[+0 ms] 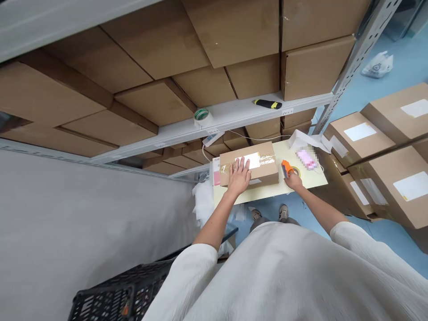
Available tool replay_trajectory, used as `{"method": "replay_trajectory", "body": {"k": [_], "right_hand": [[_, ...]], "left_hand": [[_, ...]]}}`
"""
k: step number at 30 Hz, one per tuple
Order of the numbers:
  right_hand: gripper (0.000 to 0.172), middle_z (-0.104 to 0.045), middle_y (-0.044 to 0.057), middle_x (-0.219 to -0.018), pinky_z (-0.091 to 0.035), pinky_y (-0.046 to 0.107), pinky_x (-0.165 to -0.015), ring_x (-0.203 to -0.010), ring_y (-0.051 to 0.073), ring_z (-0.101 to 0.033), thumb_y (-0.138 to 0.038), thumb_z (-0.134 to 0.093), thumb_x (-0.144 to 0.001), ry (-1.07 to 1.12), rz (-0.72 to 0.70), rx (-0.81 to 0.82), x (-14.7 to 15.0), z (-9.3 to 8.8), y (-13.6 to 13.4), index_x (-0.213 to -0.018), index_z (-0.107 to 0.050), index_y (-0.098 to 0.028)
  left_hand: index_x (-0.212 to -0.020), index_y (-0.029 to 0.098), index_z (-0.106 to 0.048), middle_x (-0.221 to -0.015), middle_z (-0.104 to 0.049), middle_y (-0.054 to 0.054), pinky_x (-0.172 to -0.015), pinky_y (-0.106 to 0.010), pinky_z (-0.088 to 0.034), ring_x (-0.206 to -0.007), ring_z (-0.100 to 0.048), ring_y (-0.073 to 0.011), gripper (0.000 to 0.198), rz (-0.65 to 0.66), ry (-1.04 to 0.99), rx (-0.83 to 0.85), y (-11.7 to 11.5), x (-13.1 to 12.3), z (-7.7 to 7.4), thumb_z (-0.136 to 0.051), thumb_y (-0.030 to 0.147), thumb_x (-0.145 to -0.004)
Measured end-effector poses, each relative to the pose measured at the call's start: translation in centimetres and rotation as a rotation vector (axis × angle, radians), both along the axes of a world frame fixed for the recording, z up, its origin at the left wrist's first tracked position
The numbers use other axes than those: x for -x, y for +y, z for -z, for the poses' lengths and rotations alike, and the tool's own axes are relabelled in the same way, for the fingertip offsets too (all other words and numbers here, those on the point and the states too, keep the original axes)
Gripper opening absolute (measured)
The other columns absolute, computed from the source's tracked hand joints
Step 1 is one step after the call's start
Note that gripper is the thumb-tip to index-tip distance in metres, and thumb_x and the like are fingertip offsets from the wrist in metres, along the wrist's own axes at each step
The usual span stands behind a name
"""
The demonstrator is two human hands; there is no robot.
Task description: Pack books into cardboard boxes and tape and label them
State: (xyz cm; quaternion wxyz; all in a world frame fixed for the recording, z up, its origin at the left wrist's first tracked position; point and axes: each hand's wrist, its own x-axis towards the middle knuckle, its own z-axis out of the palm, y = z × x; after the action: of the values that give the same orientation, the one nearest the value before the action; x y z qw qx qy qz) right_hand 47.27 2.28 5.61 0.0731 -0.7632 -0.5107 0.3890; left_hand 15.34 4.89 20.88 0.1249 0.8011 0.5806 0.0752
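A small cardboard box (264, 171) with a white label and clear tape across its top lies on a pale yellow table (310, 178). My left hand (239, 177) rests flat on the box top, fingers spread, beside the label. My right hand (293, 179) is closed around an orange tape dispenser (286, 167) with a roll of tape, set on the table just right of the box.
A metal shelf (234, 117) stacked with cardboard boxes rises behind the table; a tape roll (202, 117) and a black-and-yellow cutter (267, 104) lie on it. More labelled boxes (381, 165) are piled at right. A black plastic crate (123, 294) stands at lower left.
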Motion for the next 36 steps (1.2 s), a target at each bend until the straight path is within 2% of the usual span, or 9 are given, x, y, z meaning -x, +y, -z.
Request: {"method": "replay_trajectory", "body": {"k": [7,10,17,22,24,27,32,34,36], "right_hand": [[0.047,-0.073,0.025,-0.120,-0.053,0.063,-0.103,-0.125,0.046,-0.068,-0.049,-0.069,-0.092,0.012,0.004,-0.046,0.1,0.4,0.6,-0.130,-0.064,-0.021],[0.047,-0.072,0.027,-0.123,-0.052,0.063,-0.104,-0.126,0.047,-0.069,-0.047,-0.069,-0.091,0.013,0.026,-0.008,-0.1,0.4,0.9,-0.130,-0.065,-0.020],[0.039,-0.078,0.021,-0.116,-0.056,0.050,-0.092,-0.113,0.043,-0.074,-0.042,-0.066,-0.086,-0.047,0.048,-0.076,-3.1,-2.2,0.6,-0.118,-0.074,-0.020],[0.031,-0.080,0.013,-0.099,-0.057,0.043,-0.085,-0.097,0.035,-0.073,-0.042,-0.060,-0.083,0.031,0.167,-0.251,-6.9,-6.7,0.8,-0.102,-0.075,-0.022],[0.030,-0.079,0.010,-0.095,-0.057,0.042,-0.084,-0.091,0.032,-0.072,-0.046,-0.061,-0.083,0.130,0.210,-0.344,-8.2,-9.4,1.2,-0.096,-0.075,-0.023],[0.037,-0.078,0.008,-0.093,-0.058,0.043,-0.082,-0.086,0.030,-0.071,-0.053,-0.063,-0.085,0.359,0.221,-0.459,-8.8,-14.2,2.2,-0.101,-0.075,-0.022],[0.040,-0.080,0.006,-0.106,-0.057,0.043,-0.096,-0.103,0.030,-0.071,-0.055,-0.068,-0.086,0.633,0.075,-0.549,-5.2,-21.2,4.7,-0.109,-0.080,-0.024],[0.038,-0.081,0.006,-0.111,-0.056,0.043,-0.100,-0.109,0.030,-0.070,-0.052,-0.069,-0.085,0.707,0.020,-0.527,-2.6,-22.6,5.9,-0.108,-0.081,-0.024],[0.037,-0.081,0.006,-0.110,-0.056,0.042,-0.100,-0.109,0.030,-0.071,-0.049,-0.069,-0.082,0.767,-0.021,-0.461,-0.1,-23.1,7.2,-0.106,-0.081,-0.023]], "left_hand": [[-0.175,0.028,-0.042,-0.184,-0.035,-0.007,-0.142,-0.061,-0.014,-0.174,-0.022,-0.0321,0.065,-0.002,0.029,0.000,0.0,0.0,-0.2,-0.035,0.038,-0.112],[-0.175,0.026,-0.042,-0.185,-0.034,-0.007,-0.142,-0.060,-0.013,-0.174,-0.022,-0.0320,0.065,-0.005,0.025,0.001,0.0,0.0,-0.2,-0.035,0.038,-0.112],[-0.174,0.028,-0.044,-0.184,-0.035,-0.007,-0.142,-0.058,-0.012,-0.174,-0.022,-0.0318,0.064,-0.012,-0.031,0.000,0.0,0.2,-0.1,-0.035,0.041,-0.112],[-0.172,0.027,-0.048,-0.182,-0.038,-0.010,-0.141,-0.062,-0.014,-0.173,-0.026,-0.0348,0.064,-0.004,-0.061,-0.029,0.0,0.2,0.0,-0.036,0.041,-0.111],[-0.172,0.027,-0.047,-0.182,-0.040,-0.010,-0.141,-0.064,-0.015,-0.172,-0.027,-0.0351,0.063,0.001,-0.077,-0.045,0.0,0.2,0.2,-0.036,0.041,-0.111],[-0.171,0.027,-0.048,-0.181,-0.040,-0.012,-0.140,-0.065,-0.015,-0.172,-0.027,-0.0358,0.063,0.015,-0.099,-0.062,0.0,0.2,0.4,-0.037,0.041,-0.111],[-0.169,0.025,-0.051,-0.180,-0.041,-0.015,-0.140,-0.066,-0.015,-0.172,-0.028,-0.0372,0.061,0.025,-0.148,-0.074,0.0,0.2,0.6,-0.040,0.038,-0.110],[-0.167,0.025,-0.053,-0.180,-0.041,-0.015,-0.139,-0.067,-0.016,-0.172,-0.029,-0.0375,0.060,0.018,-0.170,-0.075,0.0,0.2,0.5,-0.042,0.036,-0.109],[-0.166,0.025,-0.055,-0.179,-0.043,-0.015,-0.140,-0.066,-0.017,-0.171,-0.031,-0.0366,0.059,0.004,-0.200,-0.062,0.1,0.3,0.4,-0.045,0.036,-0.109]]}}
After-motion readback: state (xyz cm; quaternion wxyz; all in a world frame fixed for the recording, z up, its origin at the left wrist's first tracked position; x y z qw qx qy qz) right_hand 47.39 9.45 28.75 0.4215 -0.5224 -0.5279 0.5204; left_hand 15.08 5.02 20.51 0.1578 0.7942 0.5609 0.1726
